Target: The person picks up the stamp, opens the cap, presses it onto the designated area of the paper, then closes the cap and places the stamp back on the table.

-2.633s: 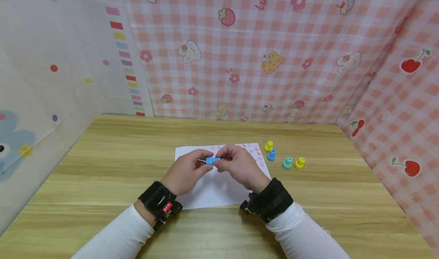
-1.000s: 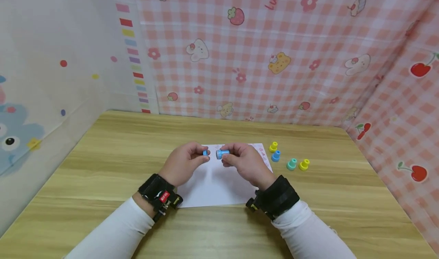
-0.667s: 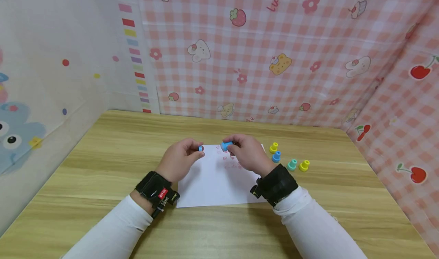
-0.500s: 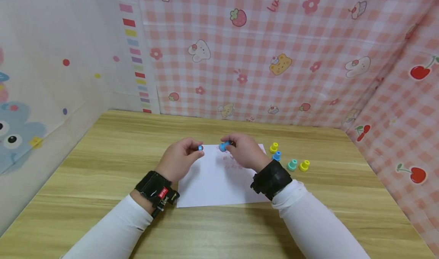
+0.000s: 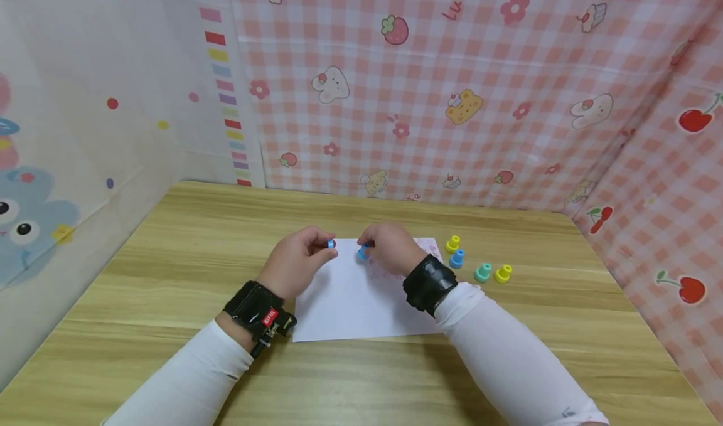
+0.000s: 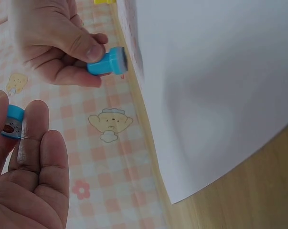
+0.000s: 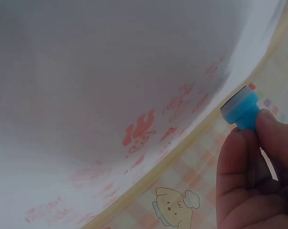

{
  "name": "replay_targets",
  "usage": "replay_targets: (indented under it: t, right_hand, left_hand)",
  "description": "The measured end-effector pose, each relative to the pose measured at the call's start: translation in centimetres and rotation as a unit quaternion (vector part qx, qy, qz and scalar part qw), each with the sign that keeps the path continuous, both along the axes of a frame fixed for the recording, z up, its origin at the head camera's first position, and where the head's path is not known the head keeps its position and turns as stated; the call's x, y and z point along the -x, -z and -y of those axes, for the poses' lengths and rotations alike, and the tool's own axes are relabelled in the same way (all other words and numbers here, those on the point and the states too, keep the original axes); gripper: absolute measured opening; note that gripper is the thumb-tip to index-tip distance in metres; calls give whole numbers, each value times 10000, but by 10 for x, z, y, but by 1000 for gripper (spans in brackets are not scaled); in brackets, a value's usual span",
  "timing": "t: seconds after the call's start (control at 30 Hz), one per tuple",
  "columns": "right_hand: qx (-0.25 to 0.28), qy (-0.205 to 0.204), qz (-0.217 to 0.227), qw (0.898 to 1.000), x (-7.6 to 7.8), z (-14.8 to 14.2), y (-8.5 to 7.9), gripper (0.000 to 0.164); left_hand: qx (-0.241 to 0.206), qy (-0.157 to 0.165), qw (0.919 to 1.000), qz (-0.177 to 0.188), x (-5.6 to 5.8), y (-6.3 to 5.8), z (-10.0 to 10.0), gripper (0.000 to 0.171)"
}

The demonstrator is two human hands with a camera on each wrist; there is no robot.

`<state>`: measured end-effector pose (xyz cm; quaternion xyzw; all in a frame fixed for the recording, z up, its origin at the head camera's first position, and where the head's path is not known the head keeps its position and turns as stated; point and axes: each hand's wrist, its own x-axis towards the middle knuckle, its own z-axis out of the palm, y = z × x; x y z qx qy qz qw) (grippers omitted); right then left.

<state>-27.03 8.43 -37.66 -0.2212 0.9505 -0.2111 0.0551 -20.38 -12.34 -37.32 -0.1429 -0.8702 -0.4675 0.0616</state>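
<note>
Downward onto the paper has come the small bright-blue plastic stamp (image 5: 363, 253), which half a second ago was held higher, tilted towards the camera. Its round grey-rimmed end now faces the sheet near the far edge; whether it touches cannot be told. The right hand (image 5: 391, 250) grips it, thumb and fingers pinched together on the blue stem. Just to the left, the left hand (image 5: 296, 263) pinches a short round blue cap (image 6: 15, 117), whose pale end carries a small red print; 2.6 seconds ago cap and stamp were joined.

Under both hands lies a white rectangular paper sheet (image 5: 350, 307), its far right part covered with scattered pink-red prints (image 7: 141, 128). Beside its right edge four little stepped plastic pieces stand on the table: a yellow one (image 5: 452, 244), a blue one (image 5: 457, 259), a teal one (image 5: 482, 273) and a second yellow one (image 5: 504, 274).

The table (image 5: 198, 250) has a light, yellowish wood grain. Behind it hangs a pink-and-white checked cloth (image 5: 350, 118) with strawberries, flowers and animal heads; a similar cherry-printed cloth (image 5: 666, 238) closes the right side, and white fabric with coloured dots (image 5: 85, 49) the left.
</note>
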Motion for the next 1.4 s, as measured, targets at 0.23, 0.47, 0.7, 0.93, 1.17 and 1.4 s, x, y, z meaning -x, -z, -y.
replay_targets:
  t: [0.23,0.47,0.7,0.93,1.17,1.4]
  right_hand:
    - [-214,-64,52,9997,2,3,4,17]
    - [-275,-24,155,9995,2,3,3,17]
    - [-325,-54,195,9993,3,4,5,17]
    - [-299,-9,263,9992,4,3,7,17]
    - [-436,-160,36,9989,2,5,7,16]
    - [-772,-275,-228,9964,0,11,7,16]
  left_hand:
    - [69,10,10000,-10,0,1,-1,17]
    - [61,0,10000,-10,0,0,-2,15]
    - [43,-6,10000,25,-1,-1,-3,17]
    - [34,25,10000,64,-1,0,-4,17]
    - [53,25,10000,24,-1,-1,-3,17]
    - [79,-3,9999,96,-1,-1,-1,14]
